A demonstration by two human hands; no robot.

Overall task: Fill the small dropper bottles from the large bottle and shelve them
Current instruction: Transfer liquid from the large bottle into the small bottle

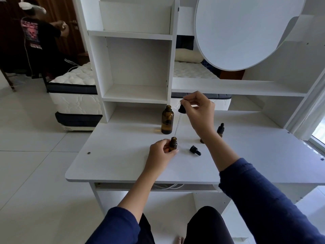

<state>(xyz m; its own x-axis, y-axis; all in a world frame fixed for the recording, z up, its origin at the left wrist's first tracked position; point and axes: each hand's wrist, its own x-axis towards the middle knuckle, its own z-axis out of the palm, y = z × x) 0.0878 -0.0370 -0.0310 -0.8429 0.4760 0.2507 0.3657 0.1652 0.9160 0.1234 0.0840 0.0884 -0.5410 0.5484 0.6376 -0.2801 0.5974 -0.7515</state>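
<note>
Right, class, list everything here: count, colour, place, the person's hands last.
large bottle: one, brown, uncapped, mid-desk.
small open bottle: one, brown, on desk, in left hand.
capped small bottle: one, brown, black cap, desk, right side.
hidden bottle: one, brown, mostly behind right arm.
dropper: one, black cap, clear tube, tip over small open bottle.
loose dropper: one, black, lying right of small open bottle.
desk: one, white, shelves behind.
round panel: one, white, upper right.
mattress: one, white, behind desk.
other person: one, dark clothes, far left.
left hand: holds small open bottle.
right hand: fingers pinch dropper.
</note>
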